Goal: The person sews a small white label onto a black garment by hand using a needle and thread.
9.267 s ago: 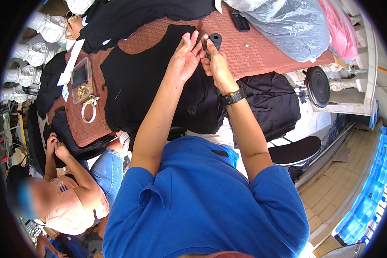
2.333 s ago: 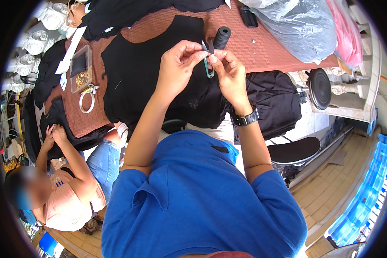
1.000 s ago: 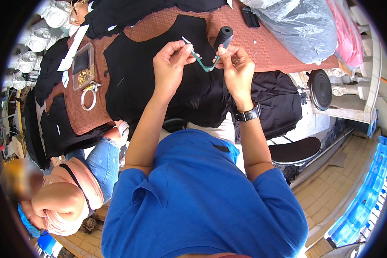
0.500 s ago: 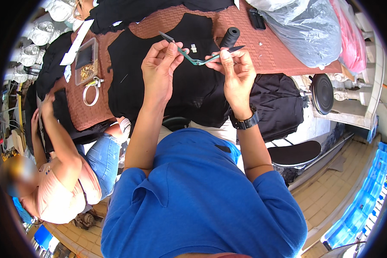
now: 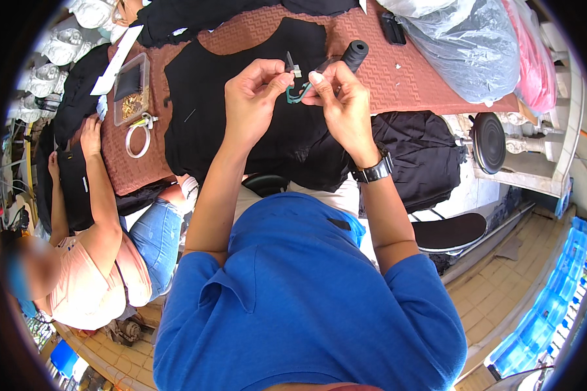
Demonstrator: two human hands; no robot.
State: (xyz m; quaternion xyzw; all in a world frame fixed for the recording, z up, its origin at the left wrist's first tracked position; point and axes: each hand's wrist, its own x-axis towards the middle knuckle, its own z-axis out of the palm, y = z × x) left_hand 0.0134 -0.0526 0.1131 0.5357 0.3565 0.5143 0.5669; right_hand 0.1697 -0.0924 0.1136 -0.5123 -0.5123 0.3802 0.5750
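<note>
My left hand (image 5: 254, 98) and my right hand (image 5: 344, 101) pinch a pair of thread snips (image 5: 295, 99) between them, one on each arm. The snips have a green U-shaped spring handle and dark blades pointing away from me. A black garment (image 5: 222, 117) lies spread flat on the table beneath both hands. A small pale label on it shows just beyond the blades, partly covered. Just past my right hand is a black thread cone (image 5: 355, 55).
A clear box (image 5: 119, 117) of gold-coloured small parts and a white ring (image 5: 132, 153) lie to the left on the brown table cover (image 5: 430, 85). Bulky plastic bags (image 5: 466, 58) fill the far right. A co-worker (image 5: 104, 267) sits at the left, both hands on black cloth.
My hands have come closer together, bringing the snips' spread arms into a U with the blades pointing away. The co-worker's nearer hand has moved onto the table edge.
</note>
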